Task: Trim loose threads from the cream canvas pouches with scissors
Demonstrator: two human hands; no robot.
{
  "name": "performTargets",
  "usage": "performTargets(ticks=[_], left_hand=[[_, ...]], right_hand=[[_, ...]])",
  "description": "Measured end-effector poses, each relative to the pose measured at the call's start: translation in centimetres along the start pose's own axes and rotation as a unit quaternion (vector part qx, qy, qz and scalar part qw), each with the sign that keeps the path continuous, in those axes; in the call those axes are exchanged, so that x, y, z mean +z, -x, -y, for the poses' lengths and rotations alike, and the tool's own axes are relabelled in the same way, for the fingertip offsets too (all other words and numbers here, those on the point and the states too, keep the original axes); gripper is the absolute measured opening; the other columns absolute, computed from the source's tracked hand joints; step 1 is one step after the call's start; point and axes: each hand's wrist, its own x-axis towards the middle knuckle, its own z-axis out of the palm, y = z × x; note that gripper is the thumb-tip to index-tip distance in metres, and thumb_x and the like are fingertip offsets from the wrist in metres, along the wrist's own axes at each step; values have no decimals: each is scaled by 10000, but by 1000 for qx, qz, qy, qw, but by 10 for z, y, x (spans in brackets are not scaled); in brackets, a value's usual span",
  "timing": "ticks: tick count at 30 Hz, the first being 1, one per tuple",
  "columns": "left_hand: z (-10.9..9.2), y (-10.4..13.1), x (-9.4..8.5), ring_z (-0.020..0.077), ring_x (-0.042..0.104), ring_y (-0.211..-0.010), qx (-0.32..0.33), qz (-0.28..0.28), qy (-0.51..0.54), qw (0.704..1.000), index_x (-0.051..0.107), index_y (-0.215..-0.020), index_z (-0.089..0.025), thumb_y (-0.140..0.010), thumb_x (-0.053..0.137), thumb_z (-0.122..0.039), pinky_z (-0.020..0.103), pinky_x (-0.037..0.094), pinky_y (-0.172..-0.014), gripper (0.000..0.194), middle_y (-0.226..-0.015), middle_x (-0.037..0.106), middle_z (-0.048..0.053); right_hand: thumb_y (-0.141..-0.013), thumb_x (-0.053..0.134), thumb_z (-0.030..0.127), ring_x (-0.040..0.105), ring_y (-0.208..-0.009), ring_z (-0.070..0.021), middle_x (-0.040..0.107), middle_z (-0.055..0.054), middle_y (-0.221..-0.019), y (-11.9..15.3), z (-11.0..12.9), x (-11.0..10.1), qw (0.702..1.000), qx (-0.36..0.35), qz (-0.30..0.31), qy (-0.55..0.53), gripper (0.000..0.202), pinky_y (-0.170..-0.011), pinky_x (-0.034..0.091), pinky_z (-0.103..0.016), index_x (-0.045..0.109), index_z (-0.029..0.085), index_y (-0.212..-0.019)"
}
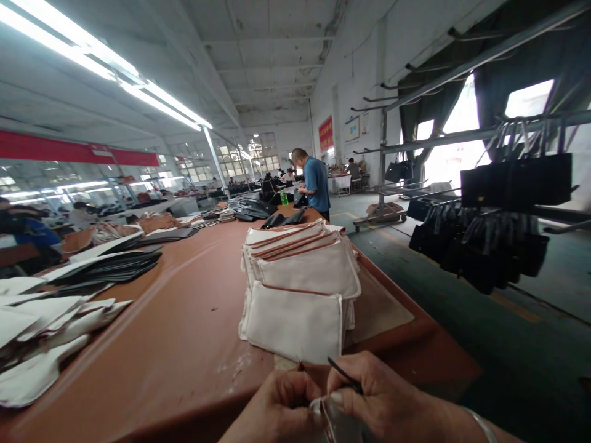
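At the table's near edge, my left hand (281,403) pinches a pale, shiny-looking piece (341,424) with a brown edge; its lower part runs out of view. My right hand (385,394) is closed beside it, thumb pressed on the same piece. A thin dark stick-like tool (342,371) pokes out between the right fingers, and I cannot make out its other end. Just beyond both hands stands a row of cream fabric pouches (295,320) with brown edging, leaning on one another.
The brown-covered table (194,320) carries white pieces (41,332) and stacked black pieces (111,267) at left. A person in a blue shirt (317,184) stands at the far end near a green bottle (284,196). Black bags (517,181) hang on a metal rack at right.
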Motion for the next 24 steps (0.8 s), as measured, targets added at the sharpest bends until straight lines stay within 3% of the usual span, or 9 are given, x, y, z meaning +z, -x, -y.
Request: performTargets(ticks=[4,7,10,13,18,20,24], left_hand=[[-7,1,12,83,360,-510,-28,-46,5,999,584,-691,-145,-598,888,-510,243,224,-499,484,-586,509,-20],[-14,3,19,81,357,-514,-48,-53,9,997,583,-678,-141,-604,891,-476,233,224,-494,461,-591,501,-24],[-15,0,20,71,330,-517,-35,-31,-7,999,563,-652,-139,-640,873,-500,235,200,-492,476,-587,461,-28],[-6,-7,17,68,314,-502,-30,-12,0,999,554,-669,-144,-656,845,-571,244,176,-491,517,-583,451,-28],[6,-13,12,70,320,-502,-26,-28,-14,999,567,-670,-149,-558,847,-664,241,186,-490,596,-572,467,-33],[4,-13,14,72,308,-512,-21,-43,-47,998,590,-688,-141,-638,808,-611,239,181,-488,520,-584,459,-36],[-6,-9,22,91,347,-560,-34,-44,-89,994,652,-734,-131,-760,628,-322,241,192,-502,194,-663,494,-14]], right_hand=[[-744,565,346,315,-516,-93,392,63,-558,0,-10,2,990,82,18,-116,172,-459,239,-219,536,177,-729],[-694,700,440,359,-563,-94,451,51,-607,-2,-10,2,992,70,17,-106,321,-492,272,-214,543,168,-761],[-599,767,365,385,-595,-102,497,37,-625,-4,-3,3,993,96,3,-65,325,-509,285,-216,562,156,-740],[-629,679,306,388,-579,-106,499,29,-589,-7,0,5,990,132,-19,-44,188,-502,287,-220,586,151,-678],[-606,666,287,364,-541,-99,489,46,-560,-8,-15,9,984,144,-37,-96,162,-483,275,-216,596,160,-678],[-613,651,285,371,-558,-105,483,45,-568,-8,-20,10,986,128,-46,-96,155,-496,284,-219,601,157,-685],[-623,587,265,437,-610,-134,525,16,-599,-7,-25,13,994,82,-60,-36,142,-538,320,-238,619,140,-680]])
